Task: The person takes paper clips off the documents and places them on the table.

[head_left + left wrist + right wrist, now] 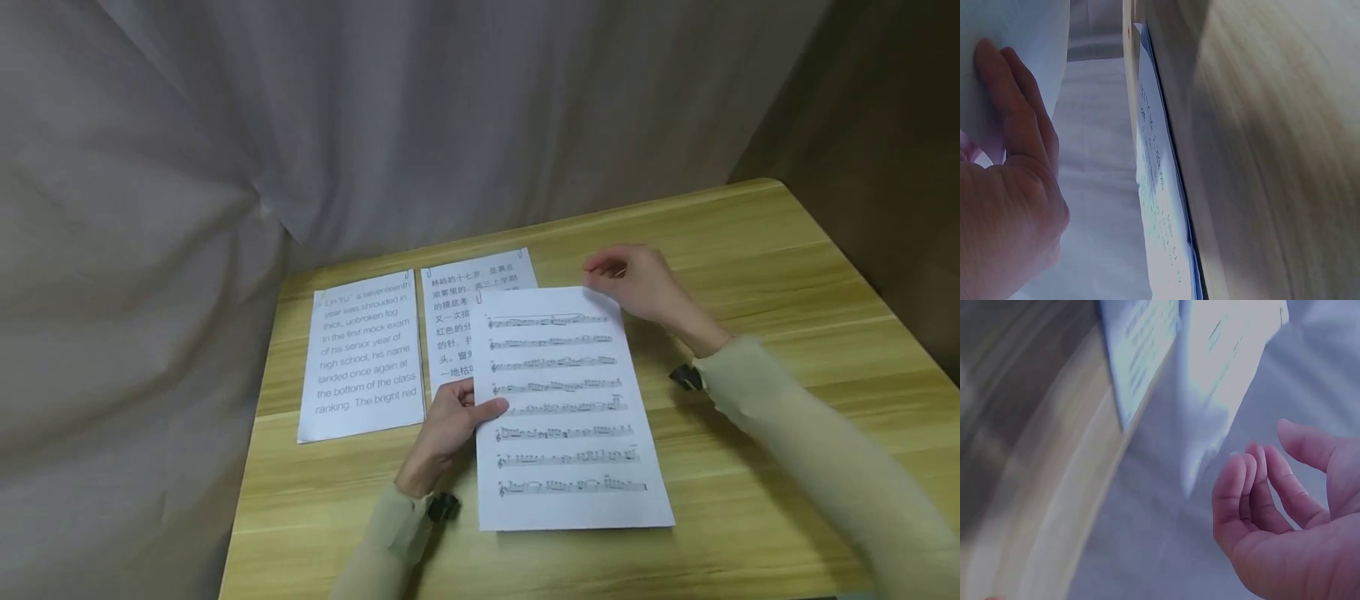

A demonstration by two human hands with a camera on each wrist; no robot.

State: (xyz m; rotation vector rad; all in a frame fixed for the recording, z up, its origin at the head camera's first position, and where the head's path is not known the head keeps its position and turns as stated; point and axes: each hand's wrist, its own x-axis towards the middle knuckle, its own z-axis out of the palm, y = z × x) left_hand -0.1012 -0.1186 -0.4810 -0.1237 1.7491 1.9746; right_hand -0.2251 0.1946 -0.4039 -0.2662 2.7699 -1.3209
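My left hand [447, 423] holds a sheet of printed music [566, 446] by its left edge, thumb on the front and fingers behind. A paper clip [478, 297] sits at its top left corner. The left wrist view shows the fingers [1022, 122] flat against the back of the paper, raised off the table. Beside the top right corner is my right hand [639, 279], its fingers loosely bent. From the right wrist view, this hand [1285, 519] holds nothing, and a gap parts thumb and fingertips.
On the table [757, 275], left of the music, lie pages of English text [363, 354] with a clip at the top right. Pages of Chinese text [480, 271], clipped at both top corners, are partly covered by the music. A grey curtain [450, 117] hangs behind.
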